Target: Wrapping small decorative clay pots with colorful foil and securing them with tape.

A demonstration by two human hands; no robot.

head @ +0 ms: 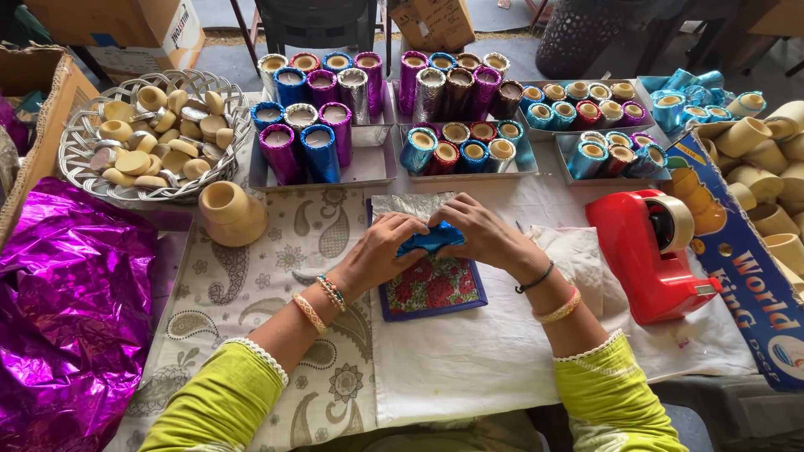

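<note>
My left hand [381,249] and my right hand [481,234] meet over a small piece wrapped in shiny blue foil [430,238], both gripping it from opposite sides. They hover above a floral board with a blue border [435,293]. A silver foil sheet [410,205] lies just behind the hands. An unwrapped tan cup [230,211] stands to the left on the patterned cloth. Both wrists wear bangles and the sleeves are lime green.
Metal trays [368,167] hold several foil-wrapped cylinders in purple, blue, silver and red. A wire basket [84,167] of tan lids sits far left, crumpled purple foil [71,310] near left. A red tape dispenser [657,251] and a box of tan cups [754,285] stand right.
</note>
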